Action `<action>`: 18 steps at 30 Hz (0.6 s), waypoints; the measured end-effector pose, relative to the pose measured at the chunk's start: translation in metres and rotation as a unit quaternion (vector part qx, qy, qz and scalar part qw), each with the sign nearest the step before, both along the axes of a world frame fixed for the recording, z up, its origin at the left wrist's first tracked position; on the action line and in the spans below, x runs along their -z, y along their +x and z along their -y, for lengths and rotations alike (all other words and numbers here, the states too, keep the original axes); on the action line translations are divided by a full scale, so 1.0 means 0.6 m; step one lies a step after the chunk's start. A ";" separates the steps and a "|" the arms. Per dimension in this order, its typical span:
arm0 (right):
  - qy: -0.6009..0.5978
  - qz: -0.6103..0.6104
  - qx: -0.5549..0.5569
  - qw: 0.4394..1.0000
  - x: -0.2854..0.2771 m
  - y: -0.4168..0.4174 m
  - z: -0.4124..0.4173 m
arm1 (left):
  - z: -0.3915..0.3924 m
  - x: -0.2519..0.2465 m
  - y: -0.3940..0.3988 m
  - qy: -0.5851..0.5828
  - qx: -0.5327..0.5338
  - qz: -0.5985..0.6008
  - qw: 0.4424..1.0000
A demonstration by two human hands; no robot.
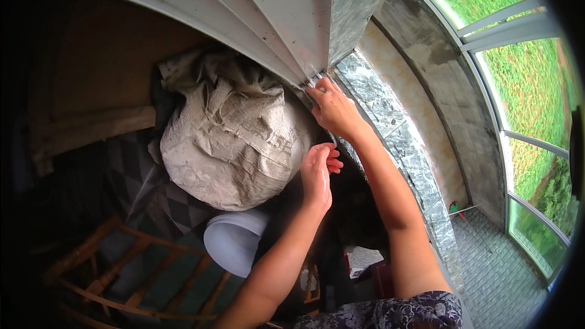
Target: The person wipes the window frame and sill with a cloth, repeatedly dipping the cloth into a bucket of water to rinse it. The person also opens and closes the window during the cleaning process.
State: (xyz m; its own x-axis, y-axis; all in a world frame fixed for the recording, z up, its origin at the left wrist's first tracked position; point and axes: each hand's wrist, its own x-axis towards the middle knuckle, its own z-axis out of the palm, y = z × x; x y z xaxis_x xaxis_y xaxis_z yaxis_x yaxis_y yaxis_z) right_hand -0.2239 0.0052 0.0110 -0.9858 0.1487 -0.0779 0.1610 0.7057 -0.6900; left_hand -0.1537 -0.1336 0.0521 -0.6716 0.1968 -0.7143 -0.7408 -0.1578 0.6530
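Note:
My right hand (pixel 336 108) is at the lower corner of a pale grey frame (pixel 292 13), where it meets a stone-tiled sill. Its curled fingers pinch a thin pale strip (pixel 333 138), whose upper part the hand mostly hides. Below it, my left hand (pixel 317 169) has bent fingers, and the strip's lower end comes close to its fingertips. Whether those fingers grip it cannot be made out. A whitish smear marks the side of the left hand. Just left of both hands sits a bulging, dusty woven sack (pixel 228 146) bearing faded print.
A marbled grey stone sill (pixel 402 146) curves down the right, beside a tiled outer floor (pixel 498 246) and windows onto greenery. Below the sack are a white plastic bucket (pixel 235 242) and a wooden slatted frame (pixel 151 278). A wooden board (pixel 103 128) lies in shadow at left.

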 end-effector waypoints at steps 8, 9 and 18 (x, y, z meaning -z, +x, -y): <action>0.031 0.072 -0.044 0.996 -0.032 0.193 -0.021 | 0.012 0.005 -0.014 0.003 -0.012 -0.001 1.000; 0.010 0.071 -0.040 0.997 -0.032 0.200 -0.025 | 0.011 0.005 -0.015 0.004 -0.010 -0.001 1.000; 0.007 -0.059 0.043 0.997 -0.007 0.064 0.009 | 0.005 0.006 -0.005 -0.012 0.002 -0.018 1.000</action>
State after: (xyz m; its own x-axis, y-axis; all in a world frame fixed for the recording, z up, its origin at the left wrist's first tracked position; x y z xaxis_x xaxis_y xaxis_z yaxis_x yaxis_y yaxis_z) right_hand -0.1854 -0.0005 0.0154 -0.9713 0.2340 0.0414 0.1395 0.7023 -0.6980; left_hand -0.1569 -0.1369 0.0485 -0.6966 0.1827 -0.6938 -0.7169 -0.1387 0.6833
